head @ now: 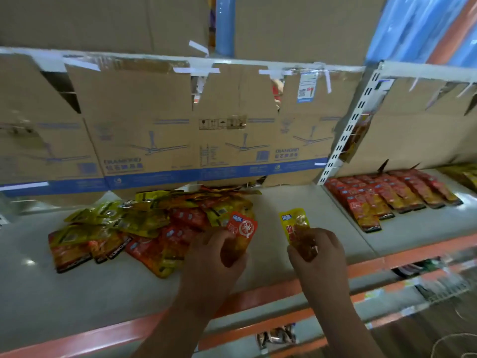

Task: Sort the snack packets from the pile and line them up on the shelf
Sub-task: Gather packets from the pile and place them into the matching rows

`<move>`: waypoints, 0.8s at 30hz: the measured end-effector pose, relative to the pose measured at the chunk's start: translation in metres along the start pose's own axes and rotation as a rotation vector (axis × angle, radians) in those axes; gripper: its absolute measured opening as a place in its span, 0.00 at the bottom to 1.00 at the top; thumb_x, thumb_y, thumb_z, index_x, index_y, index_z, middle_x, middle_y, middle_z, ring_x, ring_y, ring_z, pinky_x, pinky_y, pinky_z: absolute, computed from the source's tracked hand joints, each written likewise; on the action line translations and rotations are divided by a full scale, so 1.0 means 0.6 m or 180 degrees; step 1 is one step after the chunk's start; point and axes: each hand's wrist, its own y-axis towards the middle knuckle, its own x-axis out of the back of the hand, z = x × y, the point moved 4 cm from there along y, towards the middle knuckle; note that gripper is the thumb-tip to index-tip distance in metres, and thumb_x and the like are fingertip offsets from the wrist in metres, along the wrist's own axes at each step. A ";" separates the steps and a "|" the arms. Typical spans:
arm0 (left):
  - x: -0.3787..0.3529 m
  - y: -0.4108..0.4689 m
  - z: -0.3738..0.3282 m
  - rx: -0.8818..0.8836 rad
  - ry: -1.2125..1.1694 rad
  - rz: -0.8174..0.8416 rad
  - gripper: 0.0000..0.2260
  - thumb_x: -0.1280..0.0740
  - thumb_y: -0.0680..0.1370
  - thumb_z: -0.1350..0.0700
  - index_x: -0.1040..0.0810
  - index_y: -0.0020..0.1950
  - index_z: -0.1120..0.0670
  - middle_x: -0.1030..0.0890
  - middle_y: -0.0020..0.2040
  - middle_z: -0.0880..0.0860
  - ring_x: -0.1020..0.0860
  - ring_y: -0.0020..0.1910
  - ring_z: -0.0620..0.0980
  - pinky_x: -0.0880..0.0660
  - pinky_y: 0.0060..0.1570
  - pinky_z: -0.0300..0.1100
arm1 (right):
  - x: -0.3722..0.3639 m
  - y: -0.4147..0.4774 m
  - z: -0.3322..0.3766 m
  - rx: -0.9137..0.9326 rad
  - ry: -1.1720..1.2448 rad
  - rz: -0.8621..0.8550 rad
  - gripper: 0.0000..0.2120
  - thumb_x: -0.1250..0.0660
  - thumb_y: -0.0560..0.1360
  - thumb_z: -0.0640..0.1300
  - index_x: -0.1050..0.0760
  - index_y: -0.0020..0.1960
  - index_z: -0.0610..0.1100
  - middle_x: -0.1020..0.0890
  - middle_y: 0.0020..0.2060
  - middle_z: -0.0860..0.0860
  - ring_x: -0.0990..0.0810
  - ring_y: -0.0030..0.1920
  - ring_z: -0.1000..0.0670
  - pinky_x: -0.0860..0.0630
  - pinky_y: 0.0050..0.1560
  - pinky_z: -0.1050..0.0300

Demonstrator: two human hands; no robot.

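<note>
A loose pile of red and yellow snack packets (134, 228) lies on the grey shelf (77, 301), left of centre. At the pile's right edge my left hand (214, 257) grips a red packet (242, 228) by its lower end. To the right, my right hand (317, 251) pinches a yellow packet (294, 223) and holds it upright just above the shelf. Rows of red packets (387, 197) lie lined up on the shelf section at the right.
Flattened cardboard boxes (180, 130) form the back wall behind the pile. A white slotted upright (346, 135) divides the two shelf sections. Yellow packets (464, 177) lie at the far right. An orange shelf lip (258, 295) runs along the front, lower shelves beneath it.
</note>
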 end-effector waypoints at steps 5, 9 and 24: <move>-0.097 0.018 -0.122 -0.0216 -0.0099 0.0155 0.15 0.23 0.69 0.46 0.22 0.52 0.45 0.23 0.48 0.41 0.26 0.47 0.45 0.26 0.47 0.42 | 0.123 0.028 -0.110 -0.0202 -0.0108 -0.0190 0.15 0.23 0.69 0.46 0.22 0.52 0.49 0.24 0.48 0.55 0.25 0.50 0.48 0.22 0.51 0.44; -0.188 0.028 -0.209 -0.0245 -0.0202 0.0290 0.14 0.24 0.69 0.46 0.22 0.51 0.45 0.22 0.47 0.41 0.25 0.46 0.45 0.24 0.45 0.43 | 0.222 0.055 -0.196 -0.0256 -0.0103 -0.0256 0.13 0.23 0.69 0.45 0.24 0.50 0.52 0.25 0.46 0.56 0.24 0.49 0.50 0.24 0.48 0.49; -0.436 0.058 -0.457 -0.0281 -0.0359 0.0347 0.14 0.24 0.71 0.47 0.24 0.52 0.42 0.25 0.47 0.39 0.27 0.46 0.43 0.27 0.45 0.40 | 0.438 0.172 -0.397 -0.0101 -0.0063 -0.0551 0.17 0.22 0.69 0.44 0.28 0.47 0.56 0.27 0.44 0.61 0.27 0.47 0.51 0.26 0.49 0.48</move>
